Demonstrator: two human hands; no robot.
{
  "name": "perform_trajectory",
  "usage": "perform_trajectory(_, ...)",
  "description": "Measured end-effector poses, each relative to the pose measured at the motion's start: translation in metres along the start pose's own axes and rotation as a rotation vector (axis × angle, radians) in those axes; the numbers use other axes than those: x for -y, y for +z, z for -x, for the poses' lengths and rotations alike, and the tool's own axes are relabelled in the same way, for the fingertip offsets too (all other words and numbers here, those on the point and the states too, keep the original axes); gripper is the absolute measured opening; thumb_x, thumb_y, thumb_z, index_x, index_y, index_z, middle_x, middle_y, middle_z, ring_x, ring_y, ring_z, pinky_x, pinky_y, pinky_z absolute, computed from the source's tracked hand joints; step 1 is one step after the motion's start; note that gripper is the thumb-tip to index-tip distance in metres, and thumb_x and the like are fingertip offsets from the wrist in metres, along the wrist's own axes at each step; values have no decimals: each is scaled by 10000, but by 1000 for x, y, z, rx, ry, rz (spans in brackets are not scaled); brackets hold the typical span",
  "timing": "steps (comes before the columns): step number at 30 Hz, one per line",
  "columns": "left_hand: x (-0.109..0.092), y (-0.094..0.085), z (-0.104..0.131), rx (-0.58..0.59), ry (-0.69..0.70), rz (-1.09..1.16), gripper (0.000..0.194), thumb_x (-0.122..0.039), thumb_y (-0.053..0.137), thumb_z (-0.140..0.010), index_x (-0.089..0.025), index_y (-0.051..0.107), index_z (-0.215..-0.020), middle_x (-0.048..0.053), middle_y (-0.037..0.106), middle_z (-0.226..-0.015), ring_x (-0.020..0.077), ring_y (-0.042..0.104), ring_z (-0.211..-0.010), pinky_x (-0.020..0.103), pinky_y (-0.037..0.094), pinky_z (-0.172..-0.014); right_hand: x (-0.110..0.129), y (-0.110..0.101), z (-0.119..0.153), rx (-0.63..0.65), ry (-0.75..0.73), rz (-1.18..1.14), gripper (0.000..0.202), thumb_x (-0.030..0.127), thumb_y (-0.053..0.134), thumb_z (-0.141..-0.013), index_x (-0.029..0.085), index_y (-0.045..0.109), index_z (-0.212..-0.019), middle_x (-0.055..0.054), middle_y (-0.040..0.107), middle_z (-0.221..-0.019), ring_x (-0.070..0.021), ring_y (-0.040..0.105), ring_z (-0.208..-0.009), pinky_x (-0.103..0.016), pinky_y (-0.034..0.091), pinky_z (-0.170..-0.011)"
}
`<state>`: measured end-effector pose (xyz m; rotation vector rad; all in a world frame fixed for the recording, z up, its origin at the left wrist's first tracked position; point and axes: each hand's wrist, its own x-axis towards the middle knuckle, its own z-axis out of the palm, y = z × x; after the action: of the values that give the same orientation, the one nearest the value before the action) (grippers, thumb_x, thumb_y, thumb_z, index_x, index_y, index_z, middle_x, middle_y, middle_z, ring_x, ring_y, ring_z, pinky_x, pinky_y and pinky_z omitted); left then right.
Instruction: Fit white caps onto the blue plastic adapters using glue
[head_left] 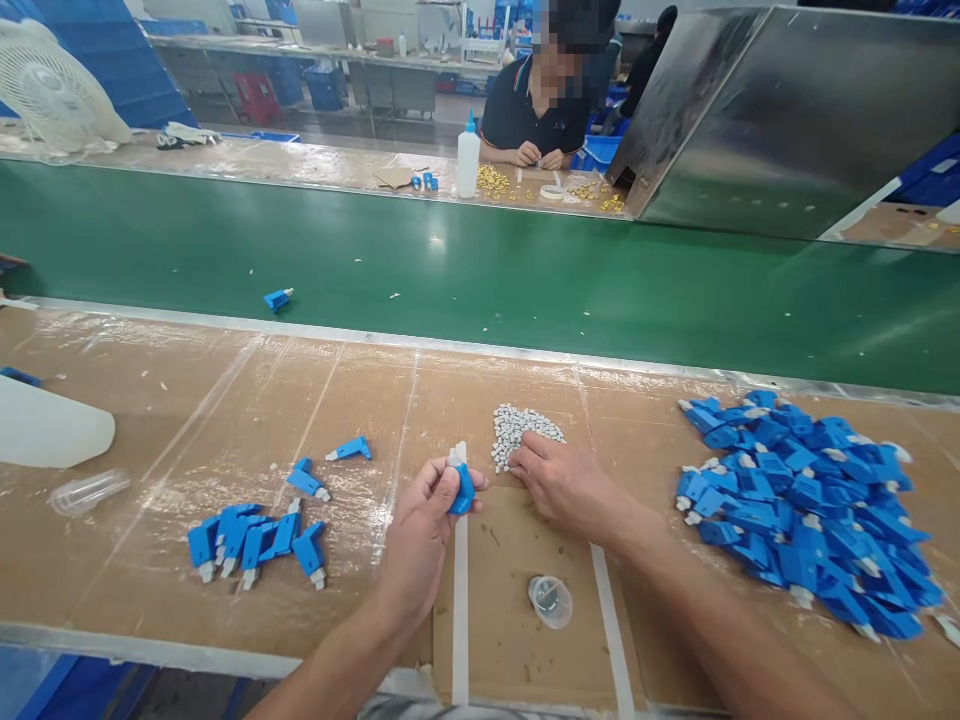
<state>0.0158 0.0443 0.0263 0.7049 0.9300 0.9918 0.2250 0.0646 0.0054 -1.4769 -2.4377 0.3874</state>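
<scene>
My left hand holds a blue plastic part with a light tip pointing up, pinched between thumb and fingers. The fingertips of my right hand are pressed together at the lower edge of a pile of small grey pieces; what they pinch, if anything, is too small to tell. On the right lies a large heap of blue parts. A smaller group of blue parts sits to the left of my left hand. Below my right hand is a small clear cup on a cardboard sheet.
A green conveyor belt runs across beyond the table, carrying one blue part. Across it, a person works near a white bottle. At left lie a white container and a clear tube.
</scene>
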Motion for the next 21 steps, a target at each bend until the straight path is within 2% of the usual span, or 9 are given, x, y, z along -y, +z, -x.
perform_trajectory(3,-3,2,3,19,-14,-18,240,-391,581,-951,-170,672,-932,75,659,-983,184,556,-923,306,435,-847,3,-1,-2,-32,36,-65,178,134,491,-936,157,606,-803,-96,598,-840,-192,508,-694,-314,272,-546)
perform_trajectory(6,-6,5,7,37,-14,18,224,-376,585,-952,-175,670,-902,48,622,-926,163,532,-895,274,411,-845,4,-13,1,-86,92,-169,178,184,455,-967,168,582,-843,-76,618,-814,-186,560,-706,-287,381,-579)
perform_trajectory(7,-7,7,9,48,-14,34,219,-369,589,-951,-175,666,-886,37,602,-894,153,518,-870,263,407,-832,5,-19,4,-112,133,-274,182,218,442,-986,174,575,-870,-60,623,-788,-176,573,-682,-278,416,-579)
perform_trajectory(9,-8,11,12,76,-29,65,205,-355,608,-943,-171,660,-869,17,558,-838,133,482,-806,240,402,-787,8,-31,11,-181,249,-661,193,307,473,-997,182,577,-892,-28,624,-721,-152,575,-598,-259,455,-542)
perform_trajectory(12,-10,22,17,135,-101,112,190,-343,643,-924,-158,666,-889,12,542,-822,111,443,-745,215,390,-709,19,-42,26,-240,406,-1345,224,383,650,-916,177,625,-832,-14,630,-687,-112,545,-525,-214,452,-478)
perform_trajectory(14,-11,30,19,175,-145,135,200,-341,655,-917,-146,668,-875,15,542,-801,102,443,-723,202,391,-677,28,-43,34,-248,448,-1568,217,368,723,-870,173,652,-807,-18,637,-712,-92,540,-537,-173,439,-458)
perform_trajectory(17,-14,38,22,238,-191,163,203,-333,681,-900,-135,675,-853,7,526,-744,88,448,-675,185,411,-634,44,-41,44,-269,470,-1709,196,342,746,-862,170,671,-805,-19,626,-735,-82,543,-567,-133,434,-448)
perform_trajectory(21,-14,42,25,294,-241,178,205,-324,726,-862,-121,695,-874,25,575,-759,87,506,-656,190,483,-601,61,-38,52,-279,504,-1757,197,338,733,-876,163,676,-806,-11,583,-725,-79,515,-581,-117,424,-443)
